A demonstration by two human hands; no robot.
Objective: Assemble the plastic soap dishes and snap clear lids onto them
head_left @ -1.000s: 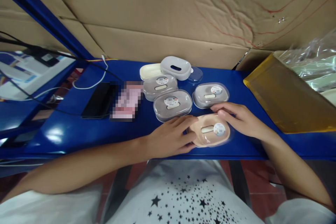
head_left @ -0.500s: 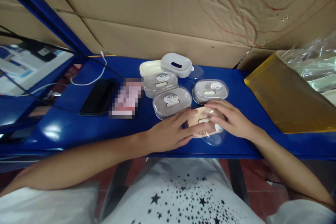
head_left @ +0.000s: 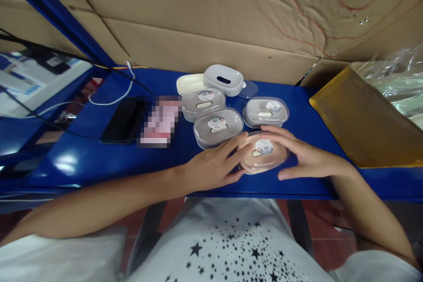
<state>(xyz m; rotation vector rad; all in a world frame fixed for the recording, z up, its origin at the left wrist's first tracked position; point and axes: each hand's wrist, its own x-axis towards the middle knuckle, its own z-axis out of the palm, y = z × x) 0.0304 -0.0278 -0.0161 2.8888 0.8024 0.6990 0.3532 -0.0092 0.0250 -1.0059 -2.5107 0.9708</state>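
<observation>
A peach oval soap box (head_left: 279,152) lies near the table's front edge, under a clear lid with a round white label. My left hand (head_left: 214,163) holds its left end, fingers on the lid and thumb at the near edge. My right hand (head_left: 302,154) is at the right end, fingers stretched along the far side and thumb held apart. Behind stand three grey lidded soap boxes: one at the right (head_left: 264,119), one at the left (head_left: 206,134) and one farther back (head_left: 191,105). Part of the peach box's left end is hidden by my left fingers.
At the back are a grey slotted lid (head_left: 218,74), a cream tray (head_left: 188,83) and a loose clear cover (head_left: 249,91). A black phone (head_left: 119,121) and a blurred pink screen lie left. A taped carton (head_left: 370,128) with plastic-wrapped things stands right.
The clear lid, tilted and off to the near side before, now sits over the peach box, its label on top. My right hand has shifted right, its thumb moving away from the lid.
</observation>
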